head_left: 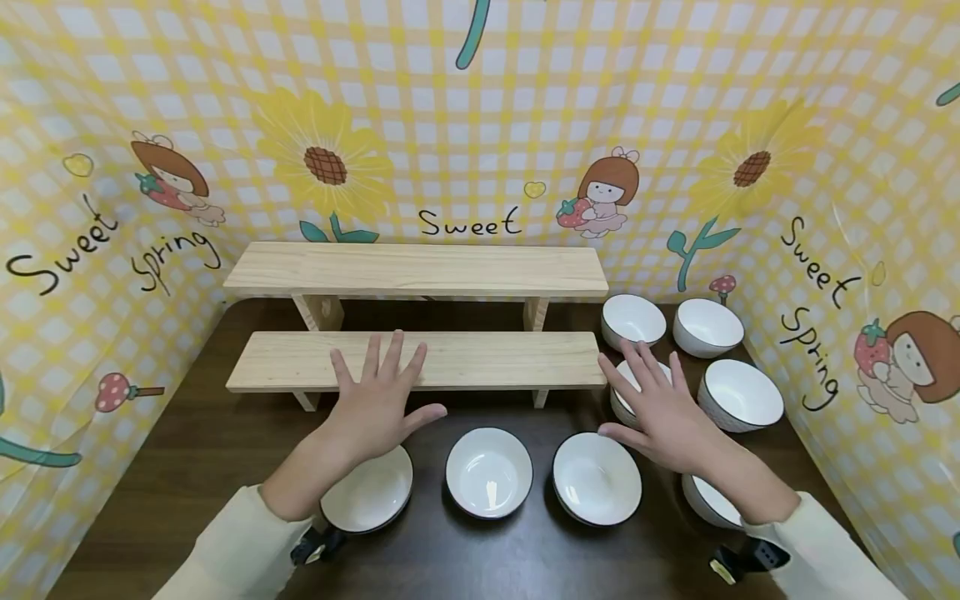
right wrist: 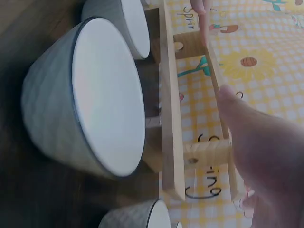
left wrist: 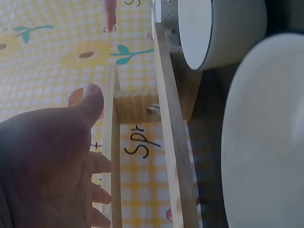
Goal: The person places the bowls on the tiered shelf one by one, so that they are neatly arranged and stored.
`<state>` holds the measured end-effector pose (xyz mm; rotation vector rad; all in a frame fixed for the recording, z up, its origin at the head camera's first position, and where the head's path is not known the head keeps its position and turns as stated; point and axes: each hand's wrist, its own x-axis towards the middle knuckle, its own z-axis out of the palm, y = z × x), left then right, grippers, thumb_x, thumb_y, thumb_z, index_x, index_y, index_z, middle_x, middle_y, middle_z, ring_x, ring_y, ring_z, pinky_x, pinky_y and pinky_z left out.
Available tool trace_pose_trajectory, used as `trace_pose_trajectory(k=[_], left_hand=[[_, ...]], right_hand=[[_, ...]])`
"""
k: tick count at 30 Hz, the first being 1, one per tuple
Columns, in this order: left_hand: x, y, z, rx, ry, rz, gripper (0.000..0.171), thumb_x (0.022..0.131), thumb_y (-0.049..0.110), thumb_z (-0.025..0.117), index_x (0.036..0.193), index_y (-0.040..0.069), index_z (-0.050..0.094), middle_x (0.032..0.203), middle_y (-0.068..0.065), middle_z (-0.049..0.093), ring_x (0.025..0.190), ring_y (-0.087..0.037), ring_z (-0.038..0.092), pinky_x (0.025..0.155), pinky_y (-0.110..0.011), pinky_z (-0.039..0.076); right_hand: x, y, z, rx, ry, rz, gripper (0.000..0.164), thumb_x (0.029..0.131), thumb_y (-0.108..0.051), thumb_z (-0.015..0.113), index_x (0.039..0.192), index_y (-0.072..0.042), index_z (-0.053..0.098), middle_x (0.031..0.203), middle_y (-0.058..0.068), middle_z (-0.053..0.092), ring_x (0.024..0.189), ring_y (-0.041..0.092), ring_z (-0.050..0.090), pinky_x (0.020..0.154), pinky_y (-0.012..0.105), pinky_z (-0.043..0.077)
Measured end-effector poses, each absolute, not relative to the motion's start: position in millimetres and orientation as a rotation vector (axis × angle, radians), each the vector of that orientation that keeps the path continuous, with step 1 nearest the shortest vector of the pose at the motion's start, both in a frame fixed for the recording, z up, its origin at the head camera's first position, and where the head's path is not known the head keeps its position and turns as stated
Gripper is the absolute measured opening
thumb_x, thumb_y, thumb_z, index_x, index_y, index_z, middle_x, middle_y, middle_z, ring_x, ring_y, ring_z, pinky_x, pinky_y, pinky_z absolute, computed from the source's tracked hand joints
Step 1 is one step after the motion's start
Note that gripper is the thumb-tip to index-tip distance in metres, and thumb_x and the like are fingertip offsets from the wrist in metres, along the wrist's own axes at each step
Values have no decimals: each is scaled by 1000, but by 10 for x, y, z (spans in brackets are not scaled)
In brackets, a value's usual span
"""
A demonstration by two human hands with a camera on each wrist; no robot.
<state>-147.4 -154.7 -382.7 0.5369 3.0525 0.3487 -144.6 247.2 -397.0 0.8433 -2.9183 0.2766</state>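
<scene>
My left hand (head_left: 372, 412) is spread flat in the air, palm down, in front of the lower wooden shelf (head_left: 480, 358). Below its wrist sits a white bowl (head_left: 371, 496) with a dark rim, partly covered by the arm. Fingers also spread, my right hand (head_left: 663, 417) hovers over the bowls on the right and hides part of one white bowl (head_left: 625, 408). Neither hand holds anything. Between the arms stand a middle bowl (head_left: 489, 472) and another bowl (head_left: 597, 479). The right wrist view shows a bowl's patterned outer wall (right wrist: 52, 104) up close.
Behind the lower shelf rises a higher wooden shelf (head_left: 420, 268). More white bowls stand at right, among them a back bowl (head_left: 633, 319), a corner bowl (head_left: 708, 325) and a side bowl (head_left: 742, 393). Yellow checked cloth (head_left: 480, 125) walls in the dark tabletop (head_left: 480, 558).
</scene>
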Motion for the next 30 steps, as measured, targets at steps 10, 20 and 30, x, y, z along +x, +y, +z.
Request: trace_pose_trajectory(k=[10,20,30], left_hand=[[-1514,-2081,-3830,492,3094,400,89,98,64,53,161,6,26,165,-29,13,150,-52,11,108,-81,0],[-1656,-2933,-3762,407,3203,573,81,102,46,61,155,-8,31,153,-42,27,137,-62,28,103,-79,23],[-1817,-3699,-3996,206,3176,782,75,107,36,52,151,-18,23,146,-50,25,132,-68,24,105,-77,21]], right_hand=[[-1197,2924,-4062,955,-2725,313,86,95,-54,66,161,-11,31,164,26,22,154,38,14,122,60,4],[-916,3432,-4188,825,-2748,537,109,74,-38,90,161,-11,29,165,17,24,154,20,11,121,22,0],[-692,3827,-4507,644,-2753,800,137,53,-24,100,163,-7,20,169,0,13,146,-5,4,105,5,4]])
